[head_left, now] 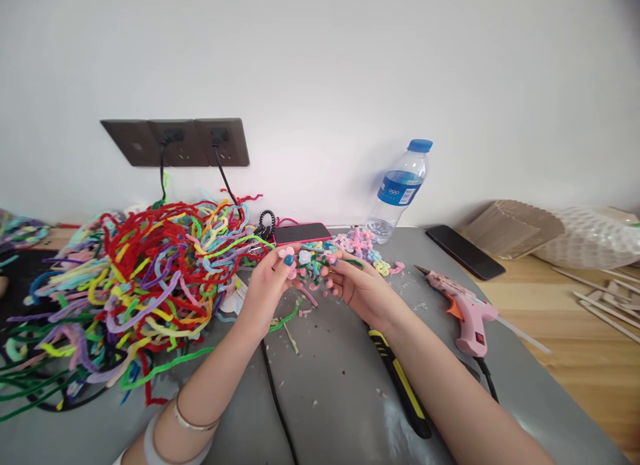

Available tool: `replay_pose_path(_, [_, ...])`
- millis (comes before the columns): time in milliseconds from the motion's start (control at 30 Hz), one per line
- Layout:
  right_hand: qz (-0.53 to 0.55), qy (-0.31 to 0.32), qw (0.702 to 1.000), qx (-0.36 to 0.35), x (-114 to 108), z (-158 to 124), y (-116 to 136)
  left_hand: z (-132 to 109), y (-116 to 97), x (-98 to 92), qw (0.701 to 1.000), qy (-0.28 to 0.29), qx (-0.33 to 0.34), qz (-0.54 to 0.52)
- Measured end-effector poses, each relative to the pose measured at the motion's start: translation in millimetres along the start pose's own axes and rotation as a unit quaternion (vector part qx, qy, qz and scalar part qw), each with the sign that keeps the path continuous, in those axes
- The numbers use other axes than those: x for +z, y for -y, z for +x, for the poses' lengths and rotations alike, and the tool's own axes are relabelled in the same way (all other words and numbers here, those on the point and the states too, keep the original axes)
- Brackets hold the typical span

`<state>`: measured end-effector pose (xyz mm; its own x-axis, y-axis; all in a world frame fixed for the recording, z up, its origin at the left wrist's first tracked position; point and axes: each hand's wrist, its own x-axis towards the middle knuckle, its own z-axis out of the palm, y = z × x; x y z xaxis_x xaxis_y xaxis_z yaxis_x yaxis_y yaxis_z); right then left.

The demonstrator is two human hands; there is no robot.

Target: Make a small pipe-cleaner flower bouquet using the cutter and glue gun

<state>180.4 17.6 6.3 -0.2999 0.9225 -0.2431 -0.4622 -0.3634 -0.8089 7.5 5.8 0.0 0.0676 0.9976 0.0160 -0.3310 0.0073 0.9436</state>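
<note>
on the water bottle (400,185), a blue label (399,189) with a white emblem of linked rings, olympic-style; small white lettering beside and under it, too blurred to read. no legible word, brand or number anywhere else: none on the pink glue gun (463,310), the red phone (301,233), the black phone (465,252), the wall sockets (175,142), nor the bundle of pipe-cleaner pieces (313,262).

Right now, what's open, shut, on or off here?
Left hand: closed, gripping.
Right hand: closed, gripping.
Pipe-cleaner bundle: held between them.
Pipe-cleaner pile: loose, tangled.
Water bottle: upright, capped, nearly empty.
Glue gun: lying on its side.
Pink phone: screen dark.
Black phone: screen dark.
Wall sockets: two plugs in.
</note>
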Motion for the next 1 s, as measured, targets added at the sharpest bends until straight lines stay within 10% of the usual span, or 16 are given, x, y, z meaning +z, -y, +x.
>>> replay_pose_path(1000, [0.146,-0.05,0.984,0.093,2,5,-8,1,5,-1.4,0.999,-0.012,-0.001,0.037])
